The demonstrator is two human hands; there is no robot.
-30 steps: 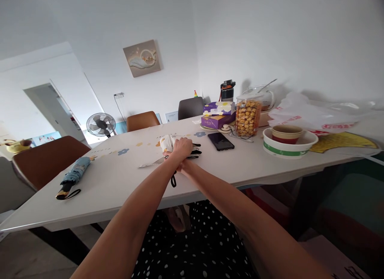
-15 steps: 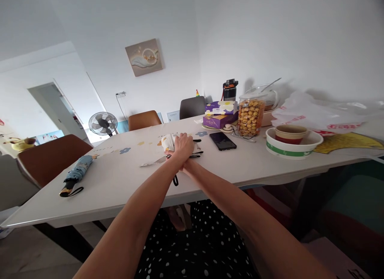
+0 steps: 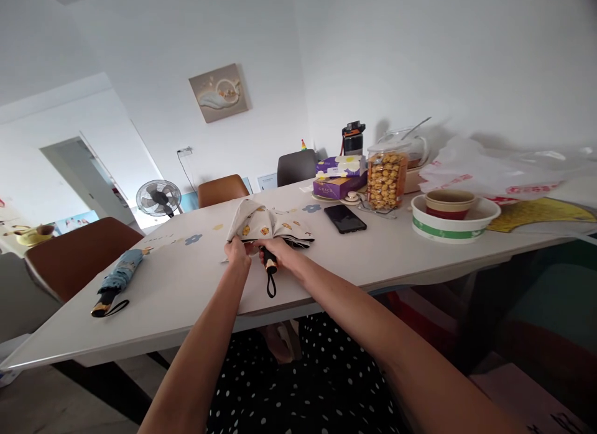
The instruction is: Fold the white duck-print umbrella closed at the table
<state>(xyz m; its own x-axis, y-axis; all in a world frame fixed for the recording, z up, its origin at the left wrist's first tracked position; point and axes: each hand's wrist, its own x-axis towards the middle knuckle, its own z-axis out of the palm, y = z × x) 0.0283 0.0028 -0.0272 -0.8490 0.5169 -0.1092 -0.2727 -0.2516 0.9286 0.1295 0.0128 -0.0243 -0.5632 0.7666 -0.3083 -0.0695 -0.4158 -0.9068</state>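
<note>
A white folding umbrella [image 3: 261, 222] with small yellow prints lies on the white table [image 3: 186, 285] in front of me. My right hand [image 3: 280, 250] is closed round its black handle, whose wrist strap [image 3: 270, 288] hangs toward the table's near edge. My left hand [image 3: 237, 252] pinches the edge of the loose canopy fabric and holds it up to the left of the handle.
A folded blue umbrella [image 3: 116, 278] lies at the table's left. A black phone [image 3: 344, 217], a purple tissue box [image 3: 338, 182], a snack jar [image 3: 385, 179], a paper bowl [image 3: 450, 219] and plastic bags [image 3: 489, 173] sit to the right. Brown chairs [image 3: 74, 250] stand behind.
My hands have come apart: the left one left the rolled bundle and now lifts the fabric to the left. The canopy has spread open from a tight roll, and the handle shows.
</note>
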